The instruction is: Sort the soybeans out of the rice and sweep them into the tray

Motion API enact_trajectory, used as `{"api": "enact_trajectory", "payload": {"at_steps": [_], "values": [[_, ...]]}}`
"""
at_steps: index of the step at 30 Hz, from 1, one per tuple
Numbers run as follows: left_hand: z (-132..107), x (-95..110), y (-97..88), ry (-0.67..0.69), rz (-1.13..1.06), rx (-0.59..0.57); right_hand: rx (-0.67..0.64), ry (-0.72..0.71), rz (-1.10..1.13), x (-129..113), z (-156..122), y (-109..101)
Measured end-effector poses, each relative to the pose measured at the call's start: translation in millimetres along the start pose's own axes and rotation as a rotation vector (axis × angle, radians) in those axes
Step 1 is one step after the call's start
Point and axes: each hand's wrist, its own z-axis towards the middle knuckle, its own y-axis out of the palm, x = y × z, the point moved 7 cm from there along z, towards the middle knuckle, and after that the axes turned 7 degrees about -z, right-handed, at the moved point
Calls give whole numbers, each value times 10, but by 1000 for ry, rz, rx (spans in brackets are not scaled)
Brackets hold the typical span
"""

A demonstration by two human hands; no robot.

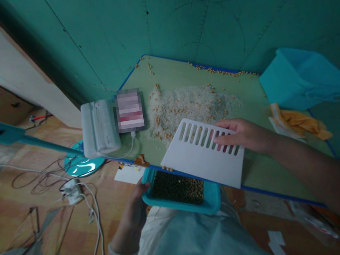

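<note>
My right hand (242, 134) grips a white plastic scraper (200, 163) with a row of slots along its far side. The scraper leans over the table's front edge, with several yellow beans (167, 168) by its left corner. Below that edge, my left hand (139, 199) holds the left side of a turquoise tray (214, 203). Inside the tray lie small dark green beans (170, 188) and yellow beans (197, 189). Behind the scraper spreads a pile of whitish grains (182, 102) with yellow beans scattered through it.
A line of beans (222, 70) runs along the table's (168, 68) back edge by the green wall. To the right stand a blue fabric bin (302, 79) and an orange cloth (302, 121). A white case (99, 129) and a cabled, blurred-screen device (129, 110) sit left. Cables (97, 222) trail across the floor.
</note>
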Motion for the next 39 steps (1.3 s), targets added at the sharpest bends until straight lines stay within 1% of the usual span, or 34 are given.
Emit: {"api": "enact_trajectory", "payload": {"at_steps": [11,15,18,21,24,31,35,39], "values": [[-14,8,-6,-2,23,18,-3,11,-16,-44,-38,34],[-5,-19,-21,-12,25,13,-19,-10,-41,-59,-43,43],[-2,-23,-13,-10,22,12,1,-31,-74,-62,-26,8],[-6,-15,2,-6,12,6,42,-42,-116,-50,-12,-70],[-7,-8,2,-1,5,5,80,-12,-142,-3,-32,-177],[3,-25,-42,-5,9,16,208,58,-158,75,-143,-523],[3,-24,-32,-2,14,15,274,5,-257,-36,-142,-680],[-9,-8,12,12,9,2,326,-95,-397,-267,-131,-762]]}}
